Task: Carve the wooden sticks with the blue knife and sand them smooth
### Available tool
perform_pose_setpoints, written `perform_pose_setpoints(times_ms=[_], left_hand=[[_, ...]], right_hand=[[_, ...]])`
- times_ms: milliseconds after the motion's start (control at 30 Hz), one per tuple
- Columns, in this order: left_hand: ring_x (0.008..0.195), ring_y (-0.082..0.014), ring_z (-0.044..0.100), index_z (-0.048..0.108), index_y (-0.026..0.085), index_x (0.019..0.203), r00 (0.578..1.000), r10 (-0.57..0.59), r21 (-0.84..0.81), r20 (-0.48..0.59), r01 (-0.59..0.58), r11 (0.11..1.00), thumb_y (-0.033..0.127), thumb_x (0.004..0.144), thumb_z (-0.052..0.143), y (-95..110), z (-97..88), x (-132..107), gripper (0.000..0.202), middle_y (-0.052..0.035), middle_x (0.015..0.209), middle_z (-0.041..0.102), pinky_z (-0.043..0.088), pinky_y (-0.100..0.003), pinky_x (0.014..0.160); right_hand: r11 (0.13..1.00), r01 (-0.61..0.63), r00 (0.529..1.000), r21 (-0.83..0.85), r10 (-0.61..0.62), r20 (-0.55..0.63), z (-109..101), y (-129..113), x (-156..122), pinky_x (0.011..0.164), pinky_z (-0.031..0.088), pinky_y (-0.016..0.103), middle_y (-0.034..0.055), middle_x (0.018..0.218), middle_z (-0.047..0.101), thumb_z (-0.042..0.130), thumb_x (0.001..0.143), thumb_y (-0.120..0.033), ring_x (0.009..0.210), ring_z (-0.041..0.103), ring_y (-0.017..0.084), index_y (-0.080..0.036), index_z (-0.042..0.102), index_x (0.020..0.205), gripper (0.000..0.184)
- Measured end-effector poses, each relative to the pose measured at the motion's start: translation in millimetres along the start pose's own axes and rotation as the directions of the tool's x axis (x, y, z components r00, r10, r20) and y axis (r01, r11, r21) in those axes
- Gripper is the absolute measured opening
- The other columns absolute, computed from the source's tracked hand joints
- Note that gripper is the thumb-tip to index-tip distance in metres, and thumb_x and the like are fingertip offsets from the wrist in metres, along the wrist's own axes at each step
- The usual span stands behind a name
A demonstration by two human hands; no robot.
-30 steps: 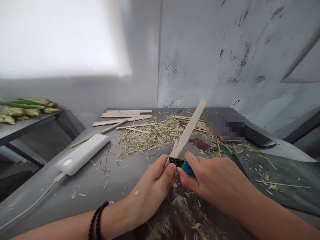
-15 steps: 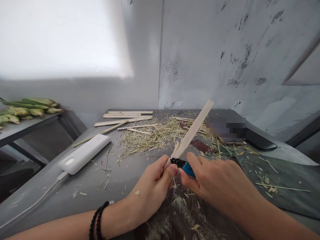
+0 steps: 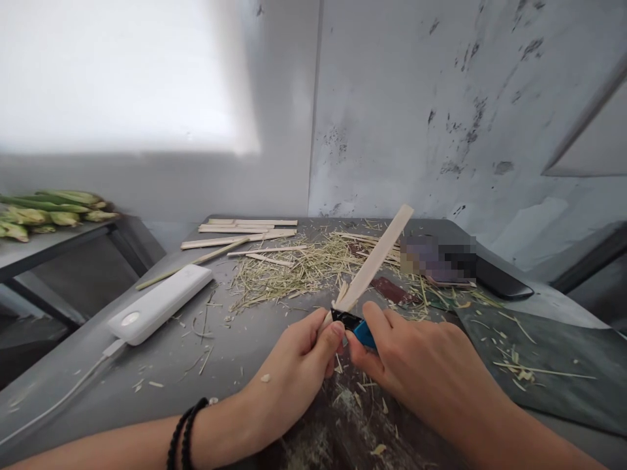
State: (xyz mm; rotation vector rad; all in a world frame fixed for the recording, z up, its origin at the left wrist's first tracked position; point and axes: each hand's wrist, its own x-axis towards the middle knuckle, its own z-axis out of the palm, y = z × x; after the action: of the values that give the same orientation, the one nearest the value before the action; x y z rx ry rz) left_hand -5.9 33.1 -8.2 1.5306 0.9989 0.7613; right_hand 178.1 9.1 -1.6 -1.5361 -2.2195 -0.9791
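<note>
My left hand (image 3: pixel 304 356) is closed around the lower end of a flat, pale bamboo strip (image 3: pixel 377 260), which slants up and to the right. My right hand (image 3: pixel 406 343) grips a utility knife (image 3: pixel 363 333) with a blue handle and a dark front part. The knife lies across the strip just above my left fingers, and my left thumb presses near its dark end. Thin shavings (image 3: pixel 341 294) curl up from the strip next to the blade. The strip's bottom end is hidden in my left hand.
Several bamboo strips (image 3: pixel 240 239) lie at the back left, beside a heap of shavings (image 3: pixel 289 271). A white power bank (image 3: pixel 161 303) with a cable is at left, phones (image 3: pixel 504 277) at right. A green mat (image 3: pixel 553 365) lies front right. Okra-like green pieces (image 3: pixel 49 212) rest on a side table.
Both hands keep their grip on the strip and the knife, with hardly any movement between them. The whole view has shifted slightly.
</note>
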Motion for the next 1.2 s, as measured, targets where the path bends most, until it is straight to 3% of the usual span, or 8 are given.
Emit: perform_pose_setpoints(times_ms=[267, 467, 667, 967, 1200], left_hand=[[0.054, -0.0096, 0.026, 0.042, 0.023, 0.08, 0.998, 0.022, -0.159, 0.055, -0.013, 0.987, 0.058, 0.101, 0.048, -7, 2.6, -1, 0.042, 0.009, 0.063, 0.033, 0.026, -0.024, 0.052], [0.058, -0.0105, 0.032, 0.042, 0.023, 0.082, 0.999, 0.029, -0.076, 0.034, -0.026, 0.997, 0.057, 0.103, 0.046, -9, 2.5, -4, 0.039, 0.0073, 0.068, 0.037, 0.029, -0.024, 0.054], [0.054, -0.0102, 0.029, 0.042, 0.023, 0.078, 0.999, 0.034, -0.054, -0.007, -0.034, 0.998, 0.057, 0.102, 0.046, -4, 4.0, -2, 0.042, 0.0076, 0.063, 0.037, 0.027, -0.025, 0.052], [0.055, -0.0108, 0.032, 0.043, 0.022, 0.074, 0.999, 0.041, 0.035, -0.022, -0.04, 0.999, 0.06, 0.102, 0.043, 3, 4.0, -3, 0.047, 0.0063, 0.063, 0.041, 0.028, -0.026, 0.052], [0.052, -0.0092, 0.032, 0.044, 0.021, 0.072, 1.0, 0.018, 0.014, -0.004, -0.017, 1.0, 0.065, 0.1, 0.045, 1, 3.1, -2, 0.052, 0.0069, 0.06, 0.041, 0.027, -0.025, 0.05]], right_hand=[[0.996, 0.035, 0.999, 0.086, -0.037, 0.015, -1, 6, 4, 0.048, 0.006, 0.029, -0.0039, 0.05, 0.049, 0.041, 0.098, -0.044, 0.033, 0.052, 0.017, -0.024, 0.043, 0.078, 0.028], [0.981, 0.038, 0.996, 0.191, -0.053, 0.077, 2, 7, 3, 0.048, 0.006, 0.029, -0.0043, 0.049, 0.052, 0.04, 0.1, -0.045, 0.035, 0.055, 0.021, -0.026, 0.041, 0.078, 0.029], [0.992, -0.01, 0.997, 0.122, 0.0, 0.083, -2, 3, 2, 0.048, 0.004, 0.029, -0.0042, 0.048, 0.051, 0.045, 0.096, -0.042, 0.034, 0.056, 0.023, -0.027, 0.041, 0.077, 0.025], [1.0, -0.014, 1.0, -0.014, 0.014, -0.009, -5, -3, -3, 0.048, 0.007, 0.029, -0.0034, 0.049, 0.047, 0.032, 0.102, -0.041, 0.031, 0.052, 0.017, -0.026, 0.042, 0.077, 0.031], [0.999, -0.039, 0.997, -0.021, 0.037, -0.074, -9, -4, -3, 0.048, 0.007, 0.03, -0.0043, 0.048, 0.043, 0.028, 0.105, -0.038, 0.029, 0.049, 0.02, -0.027, 0.04, 0.076, 0.033]])
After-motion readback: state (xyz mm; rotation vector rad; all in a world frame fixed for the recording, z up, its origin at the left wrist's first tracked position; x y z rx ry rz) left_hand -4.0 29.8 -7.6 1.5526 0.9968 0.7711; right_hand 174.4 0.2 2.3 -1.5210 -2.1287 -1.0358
